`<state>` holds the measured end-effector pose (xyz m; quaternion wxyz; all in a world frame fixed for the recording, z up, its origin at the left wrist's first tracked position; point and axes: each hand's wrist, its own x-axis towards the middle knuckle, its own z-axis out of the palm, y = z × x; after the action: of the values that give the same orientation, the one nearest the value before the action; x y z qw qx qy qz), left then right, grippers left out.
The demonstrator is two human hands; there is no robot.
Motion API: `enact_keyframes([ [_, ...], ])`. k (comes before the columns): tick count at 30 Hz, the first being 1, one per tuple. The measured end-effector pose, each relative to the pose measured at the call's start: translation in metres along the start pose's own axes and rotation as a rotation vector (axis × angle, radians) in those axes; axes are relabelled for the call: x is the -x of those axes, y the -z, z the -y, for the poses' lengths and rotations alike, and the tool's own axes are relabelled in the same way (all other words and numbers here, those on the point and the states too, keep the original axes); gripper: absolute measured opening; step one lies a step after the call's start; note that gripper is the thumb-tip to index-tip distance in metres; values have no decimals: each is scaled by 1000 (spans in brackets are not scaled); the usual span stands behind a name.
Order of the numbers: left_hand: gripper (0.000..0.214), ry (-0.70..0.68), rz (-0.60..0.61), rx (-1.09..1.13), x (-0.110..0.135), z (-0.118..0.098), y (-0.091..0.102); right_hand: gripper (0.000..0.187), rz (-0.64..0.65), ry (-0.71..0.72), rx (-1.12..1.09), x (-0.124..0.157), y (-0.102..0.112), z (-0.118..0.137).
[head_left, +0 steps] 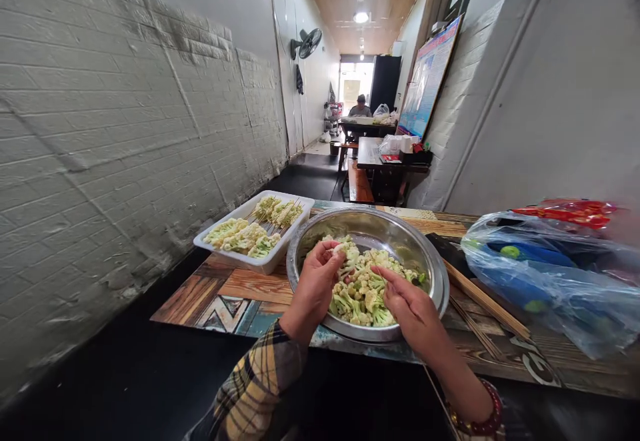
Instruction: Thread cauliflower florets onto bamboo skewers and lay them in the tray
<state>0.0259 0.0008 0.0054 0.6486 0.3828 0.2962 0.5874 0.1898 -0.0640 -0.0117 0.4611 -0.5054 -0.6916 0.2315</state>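
My left hand [315, 284] pinches a pale cauliflower floret [349, 255] above a wide steel bowl [442, 281]. Facing it over the bowl's right side, my right hand [414, 307] is closed on a thin bamboo skewer [436, 391]. The stick's tip shows just past the fingers, and its other end runs down below the wrist. Loose cauliflower pieces [367, 301] fill much of the bowl. To the left, a white plastic tray [270, 264] holds several skewers threaded with cauliflower [250, 237].
Bamboo skewers [487, 301] lie on the wood-patterned board [240, 287], right of the bowl. Beside them is a clear plastic bag [560, 274] with blue and green contents. A brick wall [125, 161] runs along the left. Farther back are tables [370, 151] and a seated person [360, 109].
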Motion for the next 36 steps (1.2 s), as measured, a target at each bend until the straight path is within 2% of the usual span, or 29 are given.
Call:
enact_keyframes([
  [6,33,-19,-104,-37,2,2,2,40,101,114,52,-3,-10,4],
  [15,29,-38,-135,-36,2,5,4,48,212,110,125,1,-7,9],
  [36,25,-50,-140,-45,3,5,4,48,228,97,157,0,-10,6],
])
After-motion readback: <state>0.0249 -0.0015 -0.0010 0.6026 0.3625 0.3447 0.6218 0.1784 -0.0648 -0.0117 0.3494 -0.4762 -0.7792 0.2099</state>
